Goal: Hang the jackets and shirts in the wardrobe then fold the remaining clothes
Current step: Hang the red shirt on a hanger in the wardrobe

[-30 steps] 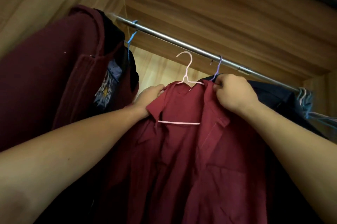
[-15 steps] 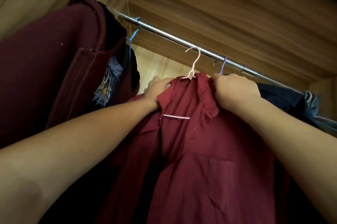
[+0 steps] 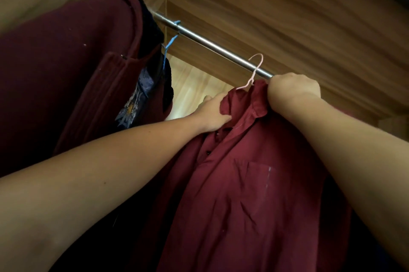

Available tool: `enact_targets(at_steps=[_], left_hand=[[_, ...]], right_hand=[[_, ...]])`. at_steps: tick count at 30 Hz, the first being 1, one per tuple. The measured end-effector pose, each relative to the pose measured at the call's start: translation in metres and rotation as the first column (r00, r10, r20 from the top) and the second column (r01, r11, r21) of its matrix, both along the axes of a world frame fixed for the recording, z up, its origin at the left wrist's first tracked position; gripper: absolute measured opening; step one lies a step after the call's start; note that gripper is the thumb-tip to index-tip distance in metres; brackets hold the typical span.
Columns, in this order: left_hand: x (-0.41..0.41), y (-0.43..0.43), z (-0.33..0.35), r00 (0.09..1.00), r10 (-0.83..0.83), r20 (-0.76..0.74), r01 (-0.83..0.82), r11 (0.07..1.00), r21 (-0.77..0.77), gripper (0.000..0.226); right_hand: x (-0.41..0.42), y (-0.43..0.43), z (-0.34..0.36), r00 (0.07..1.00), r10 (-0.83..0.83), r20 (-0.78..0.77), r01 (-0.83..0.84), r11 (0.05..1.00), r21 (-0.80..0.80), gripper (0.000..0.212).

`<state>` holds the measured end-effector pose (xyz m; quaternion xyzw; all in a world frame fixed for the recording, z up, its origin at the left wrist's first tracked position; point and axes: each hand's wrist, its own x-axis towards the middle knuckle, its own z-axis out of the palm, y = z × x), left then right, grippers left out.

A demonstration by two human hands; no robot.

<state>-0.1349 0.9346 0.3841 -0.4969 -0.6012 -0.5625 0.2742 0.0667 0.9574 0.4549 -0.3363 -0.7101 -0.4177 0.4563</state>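
Wood-grain panels [image 3: 287,17] line the inside of the wardrobe, seen from below, and a paler back panel [image 3: 194,88] shows through the gap between the garments. A metal rail [image 3: 212,47] runs from upper left down toward the right, under the top panel.

The dark red shirt [image 3: 243,194] fills the middle and lower right of the view. It is held up just under the rail on a pink hanger [image 3: 256,68]. The hanger's hook rises from the collar and its curve crosses the line of the rail. Whether it actually bears on the rail cannot be told. The shirt's front faces the camera, with a chest pocket and a dark button visible.

The left grip [image 3: 212,114], a bare hand, has its fingers curled into the cloth at the left side of the collar and bunches it. The right grip [image 3: 294,90] is closed in a fist on the right side of the collar, directly beneath the rail, and it hides the rail beyond that point. Both forearms reach up from the bottom corners.

At the left end of the rail hangs a maroon jacket [image 3: 66,72]. Beside it is a dark printed top [image 3: 132,105] on a blue hanger [image 3: 170,42] hooked over the rail. These two are well apart from the shirt.
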Motion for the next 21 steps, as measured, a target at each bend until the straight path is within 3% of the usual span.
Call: enact_targets(at_steps=[5,10,15,21], left_hand=[[-0.033,-0.005,-0.017,0.981,0.180,0.073,-0.181,0.983,0.015,0.029],[-0.053,-0.018,-0.042,0.957,0.273,0.095,-0.269,0.961,-0.057,0.027],[-0.053,-0.016,-0.055,0.973,0.216,0.078,-0.210,0.974,-0.085,0.028],[-0.031,-0.020,-0.062,0.983,0.154,0.100,-0.145,0.986,-0.088,0.021]], right_hand=[[-0.020,-0.004,-0.008,0.993,-0.088,0.080,0.089,0.996,-0.008,0.040],[-0.020,0.002,-0.019,0.982,-0.139,0.126,0.129,0.988,0.087,0.037],[-0.020,0.010,-0.032,0.986,-0.110,0.123,0.089,0.982,0.166,0.032],[-0.005,-0.003,-0.061,0.980,-0.138,0.142,0.115,0.981,0.156,0.043]])
